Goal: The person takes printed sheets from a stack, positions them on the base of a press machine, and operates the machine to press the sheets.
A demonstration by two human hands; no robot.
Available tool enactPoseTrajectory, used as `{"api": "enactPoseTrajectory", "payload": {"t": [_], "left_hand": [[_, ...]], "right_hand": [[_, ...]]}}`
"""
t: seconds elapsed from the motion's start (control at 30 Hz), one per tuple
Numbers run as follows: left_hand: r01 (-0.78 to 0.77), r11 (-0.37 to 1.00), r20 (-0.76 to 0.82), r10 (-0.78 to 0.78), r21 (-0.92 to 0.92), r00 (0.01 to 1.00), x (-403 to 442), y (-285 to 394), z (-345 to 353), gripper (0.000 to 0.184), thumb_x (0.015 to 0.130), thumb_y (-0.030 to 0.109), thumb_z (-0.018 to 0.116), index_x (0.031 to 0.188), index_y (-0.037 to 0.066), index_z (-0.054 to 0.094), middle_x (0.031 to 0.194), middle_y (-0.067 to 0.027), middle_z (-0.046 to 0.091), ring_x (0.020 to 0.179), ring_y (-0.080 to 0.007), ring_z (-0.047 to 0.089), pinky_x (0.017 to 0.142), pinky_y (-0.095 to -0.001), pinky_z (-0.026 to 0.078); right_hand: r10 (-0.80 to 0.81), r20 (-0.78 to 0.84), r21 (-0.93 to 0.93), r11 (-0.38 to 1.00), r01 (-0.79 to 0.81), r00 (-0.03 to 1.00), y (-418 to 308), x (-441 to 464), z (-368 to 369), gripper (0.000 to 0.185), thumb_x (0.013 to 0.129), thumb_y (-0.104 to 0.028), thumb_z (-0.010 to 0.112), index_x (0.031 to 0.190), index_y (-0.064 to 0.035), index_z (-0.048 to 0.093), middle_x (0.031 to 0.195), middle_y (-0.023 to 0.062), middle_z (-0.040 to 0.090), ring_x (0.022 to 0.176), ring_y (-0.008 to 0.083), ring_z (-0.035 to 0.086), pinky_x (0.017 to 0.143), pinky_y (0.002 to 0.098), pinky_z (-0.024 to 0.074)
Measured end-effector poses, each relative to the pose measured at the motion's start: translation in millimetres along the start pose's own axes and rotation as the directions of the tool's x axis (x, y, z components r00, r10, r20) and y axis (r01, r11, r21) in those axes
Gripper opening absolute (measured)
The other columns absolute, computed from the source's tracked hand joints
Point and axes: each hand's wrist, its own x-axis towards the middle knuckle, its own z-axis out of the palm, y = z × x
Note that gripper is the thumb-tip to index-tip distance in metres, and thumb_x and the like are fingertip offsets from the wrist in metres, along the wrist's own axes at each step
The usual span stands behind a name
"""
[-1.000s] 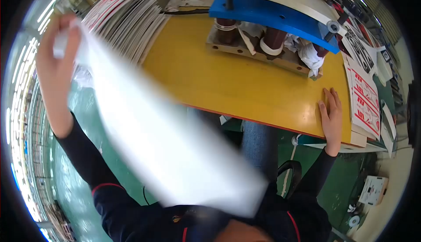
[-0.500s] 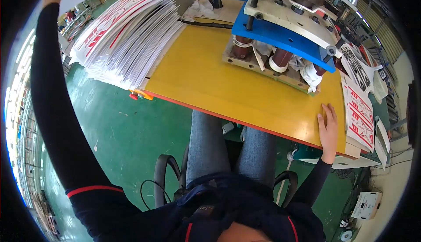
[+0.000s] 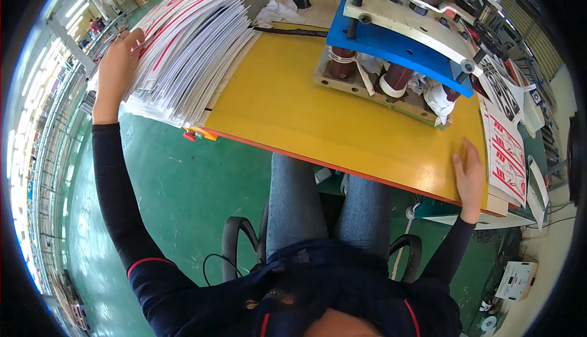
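My left hand (image 3: 118, 65) is at the left edge of a tall, fanned stack of printed white sheets (image 3: 183, 62) with red lettering and lines. Its fingers curl onto the edge of a sheet at the top; their undersides are hidden. At the right front of the yellow tabletop (image 3: 281, 105) rests my right hand (image 3: 469, 172), fingers apart and holding nothing. Just beyond it, by the table's right side, lies a sheet with red print (image 3: 506, 160).
A press with a blue plate (image 3: 397, 50) and brown cylindrical pads (image 3: 396, 80) wrapped partly in white stands at the back right. A black rod (image 3: 290, 31) lies along the rear edge. Red and orange parts (image 3: 197, 134) jut out below the front left edge.
My left hand has come down from the upper left, where a white sheet was beside it, to the stack's left edge. My right hand stays on the tabletop, slightly shifted.
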Motion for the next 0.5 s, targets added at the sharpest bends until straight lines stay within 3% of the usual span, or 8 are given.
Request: {"api": "enactPoseTrajectory", "payload": {"t": [0.1,0.2,0.3,0.33,0.37,0.4,0.43,0.5], "left_hand": [[-0.091,0.995,-0.025,0.092,0.041,0.995,-4,0,-4,0.01,0.097,0.014,0.058,0.106,0.012,0.061,0.097,-0.014,0.067,0.091,-0.0378,0.067,0.075,-0.0489,0.051],[-0.072,0.996,-0.03,0.073,0.044,0.997,-4,-5,0,0.009,0.097,0.015,0.058,0.104,0.012,0.063,0.097,-0.0147,0.067,0.092,-0.0383,0.067,0.077,-0.0482,0.051],[-0.142,0.99,-0.124,0.143,0.01,0.982,-3,-18,10,0.01,0.098,0.016,0.059,0.105,0.013,0.065,0.101,-0.0146,0.068,0.093,-0.0388,0.067,0.079,-0.0482,0.051],[-0.096,0.994,-0.09,0.091,-0.049,0.992,-4,-16,8,0.013,0.098,0.016,0.059,0.106,0.012,0.068,0.107,-0.0143,0.069,0.094,-0.0395,0.067,0.082,-0.0481,0.051],[-0.171,0.981,-0.027,0.174,0.091,0.984,-8,-17,1,0.016,0.099,0.015,0.059,0.109,0.009,0.07,0.113,-0.0136,0.07,0.099,-0.0393,0.066,0.086,-0.0461,0.051],[-0.249,0.965,-0.068,0.254,0.075,0.965,-16,10,-19,0.019,0.098,0.013,0.059,0.11,0.004,0.07,0.115,-0.0145,0.07,0.103,-0.0382,0.066,0.09,-0.0442,0.05],[-0.172,0.98,-0.124,0.159,-0.101,0.98,-28,45,-37,0.021,0.099,0.011,0.058,0.114,0.003,0.071,0.114,-0.0158,0.069,0.108,-0.0343,0.066,0.094,-0.0412,0.049],[-0.172,0.971,-0.244,0.129,-0.164,0.961,-63,74,-45,0.023,0.101,0.008,0.057,0.119,0.002,0.07,0.117,-0.0142,0.07,0.11,-0.0304,0.065,0.099,-0.0387,0.046]], "right_hand": [[-0.147,-0.316,-0.271,0.961,0.059,0.937,36,10,-18,0.047,0.099,-0.023,0.059,0.14,-0.0011,0.055,0.145,0.0254,0.054,0.137,0.0428,0.048,0.114,0.0462,0.0376],[-0.091,-0.5,-0.665,0.678,-0.314,0.861,72,19,-22,0.049,0.1,-0.025,0.057,0.141,0.0011,0.054,0.143,0.0257,0.056,0.135,0.0438,0.05,0.113,0.0466,0.0389],[0.009,-0.312,-0.578,0.792,-0.198,0.95,176,25,-6,0.047,0.1,-0.025,0.056,0.141,-0.0028,0.055,0.138,0.0259,0.059,0.129,0.0437,0.055,0.106,0.0471,0.0456],[0.044,-0.277,-0.567,0.799,-0.201,0.96,164,22,-14,0.044,0.1,-0.024,0.056,0.139,-0.0042,0.057,0.133,0.0255,0.062,0.124,0.043,0.058,0.101,0.0474,0.048],[0.084,-0.243,-0.556,0.804,-0.21,0.966,152,16,-16,0.041,0.1,-0.024,0.056,0.137,-0.0057,0.059,0.128,0.0252,0.065,0.118,0.0424,0.062,0.096,0.0477,0.0504],[0.13,-0.211,-0.544,0.808,-0.227,0.969,128,8,-20,0.039,0.1,-0.023,0.056,0.135,-0.0071,0.061,0.123,0.0248,0.068,0.113,0.0418,0.065,0.092,0.048,0.0528],[0.124,-0.203,-0.558,0.8,-0.219,0.971,108,1,-27,0.035,0.099,-0.022,0.057,0.13,-0.0075,0.064,0.115,0.0236,0.069,0.105,0.0406,0.067,0.087,0.0479,0.0537],[0.119,-0.192,-0.585,0.783,-0.211,0.974,72,-11,-38,0.027,0.098,-0.02,0.058,0.119,-0.0085,0.071,0.099,0.0213,0.073,0.09,0.0381,0.071,0.077,0.0476,0.0556]]}}
